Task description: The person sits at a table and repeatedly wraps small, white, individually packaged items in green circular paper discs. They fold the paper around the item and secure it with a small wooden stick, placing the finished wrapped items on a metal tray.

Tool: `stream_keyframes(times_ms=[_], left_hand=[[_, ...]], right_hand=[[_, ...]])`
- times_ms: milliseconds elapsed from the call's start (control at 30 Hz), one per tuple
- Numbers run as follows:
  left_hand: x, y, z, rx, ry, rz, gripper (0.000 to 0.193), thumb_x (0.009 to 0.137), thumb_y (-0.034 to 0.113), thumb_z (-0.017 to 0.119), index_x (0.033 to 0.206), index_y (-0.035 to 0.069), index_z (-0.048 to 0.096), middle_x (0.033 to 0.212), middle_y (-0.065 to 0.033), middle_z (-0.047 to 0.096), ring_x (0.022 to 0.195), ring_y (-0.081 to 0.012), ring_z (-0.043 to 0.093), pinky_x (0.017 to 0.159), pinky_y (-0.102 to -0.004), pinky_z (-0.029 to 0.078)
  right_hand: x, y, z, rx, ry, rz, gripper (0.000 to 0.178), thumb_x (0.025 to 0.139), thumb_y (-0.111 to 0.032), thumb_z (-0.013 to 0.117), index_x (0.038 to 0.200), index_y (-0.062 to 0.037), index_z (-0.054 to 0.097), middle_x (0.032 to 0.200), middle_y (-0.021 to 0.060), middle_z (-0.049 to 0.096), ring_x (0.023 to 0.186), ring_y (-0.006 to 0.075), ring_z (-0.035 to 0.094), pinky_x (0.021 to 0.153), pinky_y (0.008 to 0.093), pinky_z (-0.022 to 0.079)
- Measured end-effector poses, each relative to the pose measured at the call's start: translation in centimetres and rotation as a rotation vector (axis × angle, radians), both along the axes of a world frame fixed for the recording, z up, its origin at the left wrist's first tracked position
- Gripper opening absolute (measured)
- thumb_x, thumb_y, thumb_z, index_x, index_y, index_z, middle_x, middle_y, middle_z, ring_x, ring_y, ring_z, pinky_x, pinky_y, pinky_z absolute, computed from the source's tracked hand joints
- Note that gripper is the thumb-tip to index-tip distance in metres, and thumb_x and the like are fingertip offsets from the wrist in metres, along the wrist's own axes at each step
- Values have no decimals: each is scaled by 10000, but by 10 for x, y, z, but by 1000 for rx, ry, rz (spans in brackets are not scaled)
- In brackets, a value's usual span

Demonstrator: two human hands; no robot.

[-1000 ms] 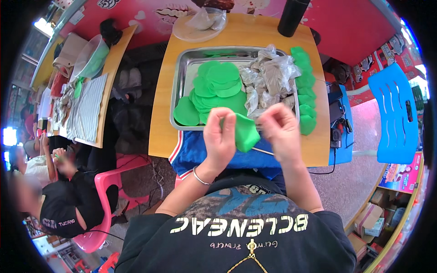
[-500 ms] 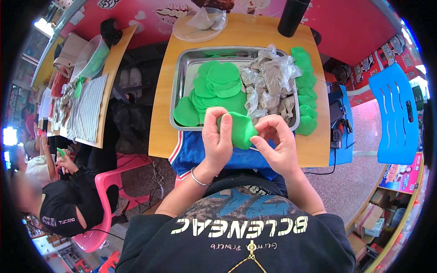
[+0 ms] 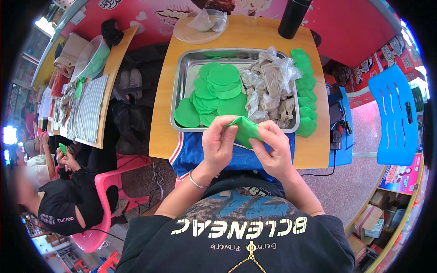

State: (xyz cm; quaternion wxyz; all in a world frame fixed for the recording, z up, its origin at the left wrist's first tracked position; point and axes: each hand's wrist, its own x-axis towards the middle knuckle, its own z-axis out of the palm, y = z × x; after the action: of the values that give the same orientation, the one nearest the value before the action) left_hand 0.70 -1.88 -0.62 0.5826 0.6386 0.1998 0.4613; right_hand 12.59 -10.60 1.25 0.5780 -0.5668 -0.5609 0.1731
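Between both hands, above the near edge of the metal tray, is a soft green piece (image 3: 248,129), pulled up to a peak at its top. Its left side is gripped by my left hand (image 3: 219,140), thumb pressed against the fingers. Thumb and fingers of my right hand (image 3: 273,148) pinch the right side. Within the tray (image 3: 182,68), flat green discs (image 3: 223,75) lie in an overlapping heap on the left. Beside them sit several clear plastic bags (image 3: 271,82) with a greyish-brown filling. What lies inside the held piece cannot be seen.
Along the table's right edge runs a row of puffy green pieces (image 3: 307,109). A black cylinder (image 3: 293,18) and a round clear lid or dish (image 3: 186,34) stand at the back. Blue cloth (image 3: 195,150) hangs below the tray. At left, another person holds a green piece (image 3: 63,148).
My right hand has closed in toward the left, its fingers now pressed to the green piece. The piece has gone from lying flatter to being folded up into a peak.
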Motion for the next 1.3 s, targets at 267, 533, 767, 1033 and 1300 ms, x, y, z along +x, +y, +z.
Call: stream_keyframes(times_ms=[267, 533, 767, 1033, 1300], left_hand=[[4, 7, 1, -138, -222, -151, 93, 821, -37, 559, 912, -22, 548, 853, -59, 544, 797, -96, 508, 694, -215, 412], [-5, 24, 15, -225, 33, -316, 101, 822, 52, 603, 888, -12, 644, 862, -41, 537, 794, -82, 501, 700, -202, 408], [-6, 28, 19, -323, 94, -380, 82, 797, 48, 612, 830, -9, 660, 859, -44, 538, 799, -98, 493, 706, -209, 391], [-6, 21, 18, -238, 69, -309, 81, 755, 21, 658, 834, 3, 654, 848, -7, 459, 786, -77, 455, 682, -192, 371], [-12, 30, 23, -39, 185, -301, 73, 715, 35, 688, 777, 18, 654, 812, -16, 481, 761, -86, 456, 657, -207, 364]], right_hand=[[-6, 4, -10, 95, -18, 13, 218, 740, 75, 606, 938, -14, 582, 782, 73, 519, 617, 155, 499, 522, 242, 413], [3, 3, -5, -46, -32, 47, 172, 654, 64, 556, 819, 19, 561, 696, 73, 468, 549, 158, 466, 473, 267, 375], [2, 9, -19, -103, -98, 145, 123, 627, 39, 563, 737, 10, 518, 655, 97, 410, 518, 222, 442, 458, 326, 358], [-4, 7, -30, -47, 1, 129, 181, 647, 48, 557, 820, -4, 540, 695, 104, 453, 552, 230, 468, 471, 335, 363], [-1, 16, -28, -13, -91, 232, 265, 658, 31, 514, 917, -18, 531, 721, 127, 478, 602, 302, 493, 548, 366, 406]])
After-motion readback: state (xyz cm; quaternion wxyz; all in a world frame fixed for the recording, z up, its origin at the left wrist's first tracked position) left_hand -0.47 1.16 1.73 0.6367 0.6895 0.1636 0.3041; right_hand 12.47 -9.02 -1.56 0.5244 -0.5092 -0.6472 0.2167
